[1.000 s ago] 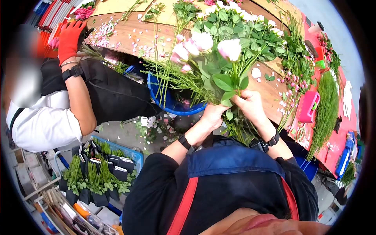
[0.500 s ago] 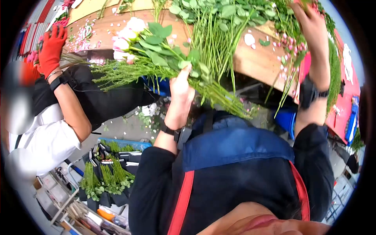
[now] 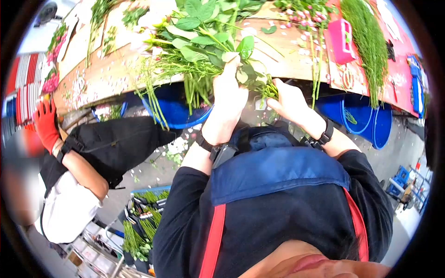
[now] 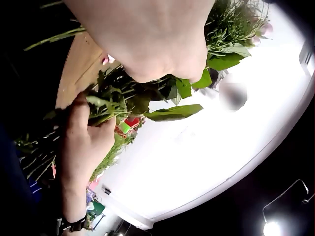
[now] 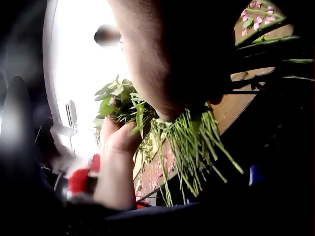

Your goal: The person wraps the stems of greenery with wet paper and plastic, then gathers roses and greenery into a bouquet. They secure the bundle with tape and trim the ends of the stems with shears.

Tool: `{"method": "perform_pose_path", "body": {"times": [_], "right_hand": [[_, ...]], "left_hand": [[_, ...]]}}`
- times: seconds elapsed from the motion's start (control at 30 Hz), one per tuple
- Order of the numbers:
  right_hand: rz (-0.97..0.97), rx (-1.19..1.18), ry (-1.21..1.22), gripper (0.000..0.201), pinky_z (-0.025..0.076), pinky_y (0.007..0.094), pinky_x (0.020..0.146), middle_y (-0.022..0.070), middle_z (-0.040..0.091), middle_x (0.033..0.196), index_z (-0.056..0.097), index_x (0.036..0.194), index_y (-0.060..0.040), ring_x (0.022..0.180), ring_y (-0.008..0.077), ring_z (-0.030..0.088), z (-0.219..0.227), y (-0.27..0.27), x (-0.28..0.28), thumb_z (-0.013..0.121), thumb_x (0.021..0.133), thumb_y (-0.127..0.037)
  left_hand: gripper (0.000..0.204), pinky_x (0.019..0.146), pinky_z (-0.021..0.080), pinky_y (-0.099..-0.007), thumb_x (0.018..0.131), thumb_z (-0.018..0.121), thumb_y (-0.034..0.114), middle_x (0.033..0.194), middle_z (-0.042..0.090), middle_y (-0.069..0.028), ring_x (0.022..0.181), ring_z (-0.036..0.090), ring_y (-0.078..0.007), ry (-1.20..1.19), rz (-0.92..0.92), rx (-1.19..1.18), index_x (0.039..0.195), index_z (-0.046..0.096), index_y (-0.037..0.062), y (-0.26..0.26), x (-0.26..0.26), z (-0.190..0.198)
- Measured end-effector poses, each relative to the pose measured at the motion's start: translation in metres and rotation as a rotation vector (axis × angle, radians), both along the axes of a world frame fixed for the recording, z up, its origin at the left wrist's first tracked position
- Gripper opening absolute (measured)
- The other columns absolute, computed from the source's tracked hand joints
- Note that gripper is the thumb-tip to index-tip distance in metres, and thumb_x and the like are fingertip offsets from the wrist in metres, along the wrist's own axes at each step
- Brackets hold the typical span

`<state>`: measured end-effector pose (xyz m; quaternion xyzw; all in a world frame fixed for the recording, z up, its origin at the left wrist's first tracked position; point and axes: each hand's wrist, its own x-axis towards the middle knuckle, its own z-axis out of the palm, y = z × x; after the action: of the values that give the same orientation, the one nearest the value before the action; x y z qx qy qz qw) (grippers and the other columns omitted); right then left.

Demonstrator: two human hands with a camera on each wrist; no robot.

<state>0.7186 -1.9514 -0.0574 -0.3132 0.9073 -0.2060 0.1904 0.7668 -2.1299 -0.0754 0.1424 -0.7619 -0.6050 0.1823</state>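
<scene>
My left hand (image 3: 230, 97) grips a bunch of flowers (image 3: 204, 44) around its stems, thumb lying over the leaves. Pale pink-white roses and feathery greenery fan out to the left, overlapping the table edge. To the right, my right hand (image 3: 293, 101) holds the lower stems (image 3: 269, 90) of the same bunch, fingers curled about them. The left wrist view has the right hand (image 4: 86, 142) among leaves and stems below the left one. Cut stem ends (image 5: 197, 162) hang past my right hand in the right wrist view, where the left hand (image 5: 123, 140) grasps the leafy part.
A wooden table (image 3: 296, 60) strewn with petals runs ahead of me, joined by a red-covered one (image 3: 398, 88) holding long greenery (image 3: 366, 46) and a pink container (image 3: 341, 41). Blue buckets (image 3: 382, 127) stand beneath. At left, another person wears a red glove (image 3: 46, 125).
My right hand reached out to the right over the table, then came back to the stems. The left hand has kept hold of the bunch. The head view has shifted rightward.
</scene>
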Motion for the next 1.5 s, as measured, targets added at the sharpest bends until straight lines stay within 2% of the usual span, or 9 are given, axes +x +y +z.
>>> {"method": "perform_pose_path", "body": {"times": [0.13,0.23,0.5,0.6,0.83,0.97,1.1,1.2,1.5], "right_hand": [[-0.058,-0.269,-0.126,0.052,0.048,0.0393,0.077,0.0184,0.062,0.089,0.054,0.113,0.0001,0.086,0.0331,0.062,0.015,0.059,-0.028,0.068,0.077,-0.036],[-0.078,-0.549,0.220,0.039,0.047,0.0353,0.078,0.0130,0.061,0.091,0.061,0.104,-0.0005,0.088,0.0284,0.059,0.030,0.091,-0.053,0.071,0.077,-0.026],[0.048,-0.369,-0.589,0.013,0.047,0.0323,0.071,0.0079,0.062,0.077,0.064,0.082,-0.0012,0.077,0.0200,0.061,0.048,0.319,-0.106,0.070,0.077,-0.012],[-0.114,0.543,0.036,0.056,0.047,0.0436,0.085,0.0181,0.060,0.106,0.054,0.116,0.0009,0.099,0.0329,0.059,0.058,0.388,-0.109,0.077,0.068,-0.018],[-0.178,-0.019,0.322,0.060,0.049,0.0412,0.074,0.0183,0.062,0.093,0.048,0.120,0.0020,0.086,0.0336,0.062,0.013,0.327,-0.147,0.072,0.072,-0.025],[-0.159,-0.032,0.298,0.035,0.050,0.0433,0.065,0.0174,0.063,0.085,0.053,0.106,-0.0029,0.077,0.0346,0.063,-0.002,0.356,-0.176,0.066,0.076,-0.015],[-0.062,-0.026,0.269,0.033,0.050,0.0432,0.065,0.0174,0.062,0.077,0.054,0.098,-0.0029,0.074,0.0351,0.063,0.006,0.374,-0.186,0.069,0.073,-0.018],[0.155,0.047,0.215,0.039,0.049,0.0446,0.067,0.0178,0.062,0.075,0.056,0.099,-0.0025,0.074,0.0351,0.063,0.019,0.377,-0.183,0.072,0.070,-0.022],[-0.235,-0.084,-0.227,0.041,0.049,0.0371,0.064,0.0137,0.067,0.076,0.069,0.088,-0.0005,0.070,0.0207,0.064,-0.047,0.341,-0.321,0.074,0.074,-0.039]], "left_hand": [[0.027,0.080,0.051,-0.0307,0.090,0.058,0.010,0.103,0.064,-0.0111,0.088,0.063,-0.0180,-0.032,-0.133,0.046,0.113,0.055,-0.0024,0.047,-0.040,0.010],[0.024,0.074,0.054,-0.0358,0.090,0.058,0.012,0.094,0.064,-0.0111,0.082,0.064,-0.0222,-0.066,0.049,1.248,0.109,0.055,-0.0021,0.102,-0.083,0.036],[0.018,0.063,0.054,-0.0370,0.092,0.055,0.018,0.078,0.060,-0.0096,0.067,0.060,-0.0226,-0.095,0.149,1.076,0.101,0.055,0.0020,0.200,-0.154,0.024],[0.019,0.067,0.054,-0.0340,0.093,0.054,0.018,0.085,0.062,-0.0080,0.074,0.061,-0.0209,-0.082,0.191,1.092,0.104,0.056,0.0017,0.235,-0.175,0.025],[0.034,0.070,0.052,-0.0319,0.092,0.056,0.025,0.109,0.060,-0.0090,0.090,0.060,-0.0154,-0.050,0.135,1.081,0.114,0.056,-0.0013,0.351,-0.201,0.017],[0.044,0.086,0.050,-0.0305,0.088,0.062,0.013,0.113,0.062,-0.0129,0.099,0.061,-0.0184,-0.456,-0.135,0.986,0.127,0.047,0.0003,0.344,-0.174,0.026],[0.061,0.103,0.037,-0.0394,0.064,0.082,0.027,0.118,0.061,-0.0078,0.117,0.053,-0.0249,0.010,-0.640,-0.852,0.118,0.059,0.0092,0.368,-0.129,0.053],[0.075,0.105,0.029,-0.0456,0.059,0.081,0.026,0.110,0.063,-0.0090,0.109,0.056,-0.0277,0.106,-0.481,-1.233,0.125,0.048,0.0104,0.373,-0.174,0.064],[0.033,0.072,0.052,-0.0442,0.074,0.067,0.039,0.081,0.067,-0.0158,0.081,0.066,-0.0333,-0.484,-0.810,-0.968,0.088,0.065,0.0090,0.368,-0.243,-0.004]]}}
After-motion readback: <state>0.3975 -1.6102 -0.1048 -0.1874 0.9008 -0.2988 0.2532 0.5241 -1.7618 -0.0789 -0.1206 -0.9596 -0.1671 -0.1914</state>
